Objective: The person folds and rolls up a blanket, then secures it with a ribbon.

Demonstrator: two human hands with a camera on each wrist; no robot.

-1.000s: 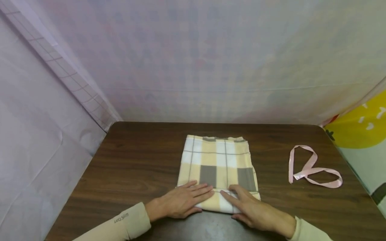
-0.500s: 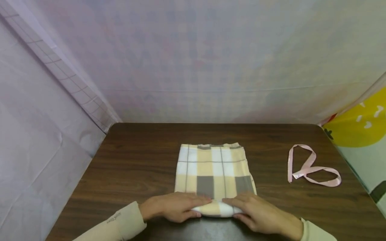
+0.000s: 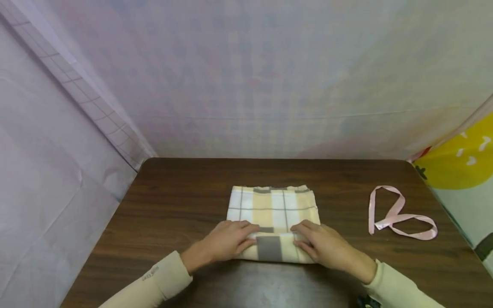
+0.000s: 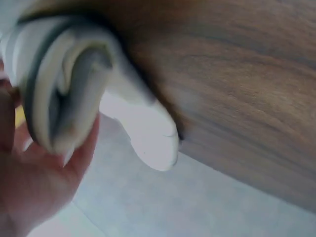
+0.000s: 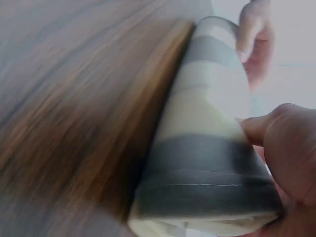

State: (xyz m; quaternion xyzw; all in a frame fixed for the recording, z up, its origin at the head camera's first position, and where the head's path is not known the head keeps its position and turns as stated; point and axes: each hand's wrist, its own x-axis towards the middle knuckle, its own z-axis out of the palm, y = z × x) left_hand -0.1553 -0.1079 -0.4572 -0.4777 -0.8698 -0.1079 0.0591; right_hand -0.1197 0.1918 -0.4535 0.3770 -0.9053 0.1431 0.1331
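A folded plaid blanket (image 3: 268,207) in cream, white and grey lies near the middle of the table, its near edge rolled into a thick roll (image 3: 269,249). My left hand (image 3: 225,239) grips the roll's left part, fingers on top and thumb on the near side. On the right part, my right hand (image 3: 327,246) holds it in the same manner. The left wrist view shows the spiralled layers of the roll's end (image 4: 74,94) beside my palm. Grey and cream bands of the roll (image 5: 202,118) fill the right wrist view's middle, blurred.
A pink ribbon (image 3: 393,218) lies in loops on the right side of the dark wooden table (image 3: 173,192). Pale curtains (image 3: 246,85) hang behind and to the left. A yellow printed cloth (image 3: 458,162) hangs at the right.
Both hands moved nearer me, then away again. The near edge has been rolled forward into a thicker roll, and less flat blanket shows beyond it. The ribbon stays put.
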